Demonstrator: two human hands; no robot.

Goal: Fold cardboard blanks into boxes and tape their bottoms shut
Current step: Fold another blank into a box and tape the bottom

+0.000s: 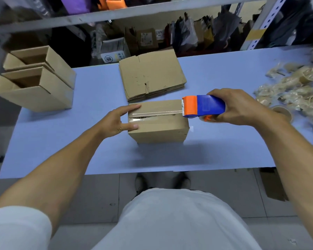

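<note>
Box [158,123] sits mid-worktop [90,156], bottom up, one clear tape strip along its seam. Counted: one box being taped, two finished open boxes [36,82] at the far left edge, one stack of flat blanks [152,76] just behind it. Plenty of bare blue room in front and to the left; the right side is crowded with a pile of rubber bands [293,91]. Left hand [116,121] rests fingers straight against the box's left end. Right hand [242,107] grips one blue-orange tape dispenser [203,106] at the box's right top edge.
</note>
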